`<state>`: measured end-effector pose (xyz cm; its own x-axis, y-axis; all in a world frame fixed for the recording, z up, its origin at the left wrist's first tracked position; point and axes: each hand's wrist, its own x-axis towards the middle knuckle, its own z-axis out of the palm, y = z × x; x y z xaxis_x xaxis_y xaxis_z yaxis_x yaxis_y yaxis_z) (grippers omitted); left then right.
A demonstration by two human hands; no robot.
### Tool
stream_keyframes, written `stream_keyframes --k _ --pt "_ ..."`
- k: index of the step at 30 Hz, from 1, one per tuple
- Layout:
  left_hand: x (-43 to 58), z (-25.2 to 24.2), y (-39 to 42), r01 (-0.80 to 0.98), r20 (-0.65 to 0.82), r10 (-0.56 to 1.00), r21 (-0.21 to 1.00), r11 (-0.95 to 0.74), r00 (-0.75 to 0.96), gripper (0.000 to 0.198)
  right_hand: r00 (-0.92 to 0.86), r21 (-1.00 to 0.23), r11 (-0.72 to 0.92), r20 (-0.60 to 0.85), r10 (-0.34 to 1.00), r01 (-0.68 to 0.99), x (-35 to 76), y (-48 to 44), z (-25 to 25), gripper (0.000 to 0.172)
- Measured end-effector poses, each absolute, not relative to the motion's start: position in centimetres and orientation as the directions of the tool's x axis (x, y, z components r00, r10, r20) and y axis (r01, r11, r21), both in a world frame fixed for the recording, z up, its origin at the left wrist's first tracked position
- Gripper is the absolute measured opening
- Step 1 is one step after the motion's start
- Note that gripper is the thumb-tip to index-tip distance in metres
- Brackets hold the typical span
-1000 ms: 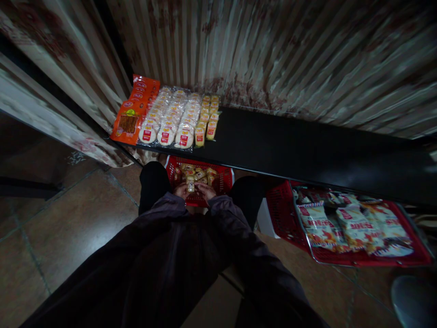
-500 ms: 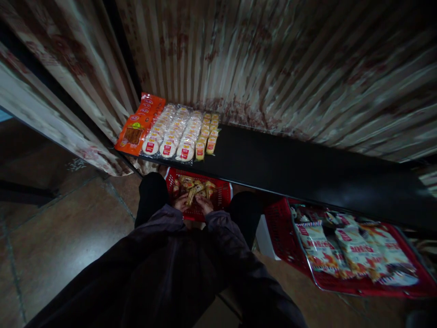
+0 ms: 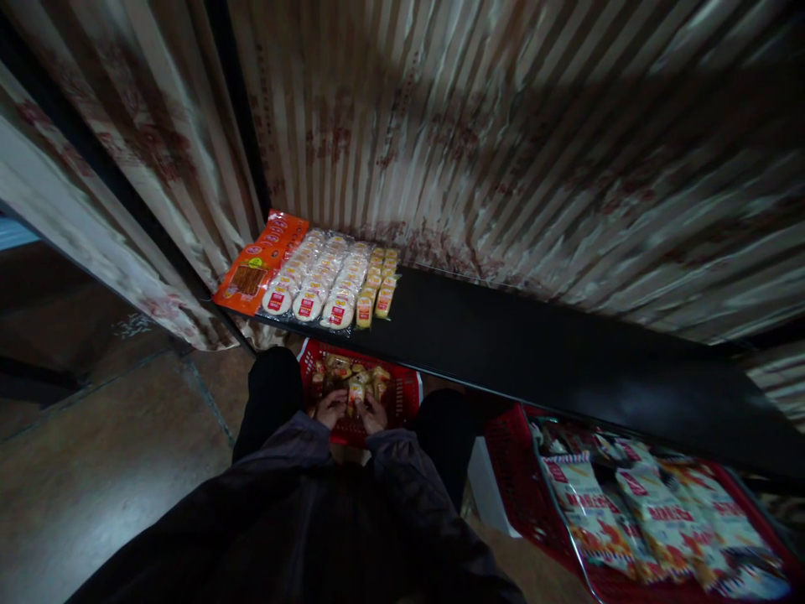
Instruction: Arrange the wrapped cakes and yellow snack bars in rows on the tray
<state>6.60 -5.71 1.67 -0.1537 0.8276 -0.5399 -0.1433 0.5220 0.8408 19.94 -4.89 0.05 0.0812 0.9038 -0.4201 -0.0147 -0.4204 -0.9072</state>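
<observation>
Between my knees, a red plastic basket [image 3: 410, 393] holds several small yellow-wrapped snack packets [image 3: 338, 366]. One wrapped snack packet [image 3: 356, 391] is upright above the others, gripped between my hands. My left hand [image 3: 330, 409] has its fingertips at the packet's left side. On the other side, my right hand [image 3: 372, 414] pinches it with the thumb toward its front. On the black shelf [image 3: 503, 335] beyond, an orange snack bag [image 3: 261, 264] lies beside rows of round white-wrapped crackers [image 3: 308, 304] and two rows of yellow packets [image 3: 375, 289].
A second red basket [image 3: 512, 470] at lower right is filled with larger snack bags [image 3: 582, 499]; a white box side [image 3: 490, 486] stands against it. Pleated curtain [image 3: 352, 109] hangs behind the shelf, and a dark metal post [image 3: 242, 109] rises at its left end.
My view has tilted, so shelf and baskets sit lower in the picture. The packet between my hands was slanted over the pile and is now upright.
</observation>
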Motion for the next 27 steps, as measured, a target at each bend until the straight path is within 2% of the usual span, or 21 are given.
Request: stream_keyframes --k 3,7,13,18,22,27 --pt "6.6 1.7 -5.6 -0.156 -0.514 0.841 0.857 0.492 -0.168 0.023 0.218 -0.917 -0.397 -0.380 0.899 0.040 19.7 -4.8 0.1 0.058" --pt "6.6 2.5 -5.4 -0.104 -0.459 0.866 0.888 0.447 -0.199 0.019 0.127 -0.931 -0.339 -0.323 0.938 0.135 20.3 -4.6 0.4 0.059" --pt "6.5 5.2 -5.1 0.043 -0.303 0.927 0.947 0.319 -0.220 0.022 0.044 -0.905 -0.232 -0.232 0.972 0.356 21.2 -4.3 1.7 0.044" --pt "6.2 6.5 -5.2 0.172 -0.176 0.967 0.963 0.208 -0.187 0.026 -0.031 -0.936 -0.183 -0.202 0.979 0.302 21.3 -3.7 3.2 0.044" --pt "6.1 7.3 -5.1 0.205 -0.085 0.984 0.972 0.117 -0.158 0.029 -0.066 -0.959 -0.186 -0.205 0.977 0.214 21.4 -3.1 4.8 0.045" --pt "6.8 10.1 -4.4 0.254 0.090 0.977 0.966 -0.039 -0.191 0.032 -0.044 -0.985 -0.101 -0.108 0.993 0.137 21.1 -2.6 8.3 0.042"
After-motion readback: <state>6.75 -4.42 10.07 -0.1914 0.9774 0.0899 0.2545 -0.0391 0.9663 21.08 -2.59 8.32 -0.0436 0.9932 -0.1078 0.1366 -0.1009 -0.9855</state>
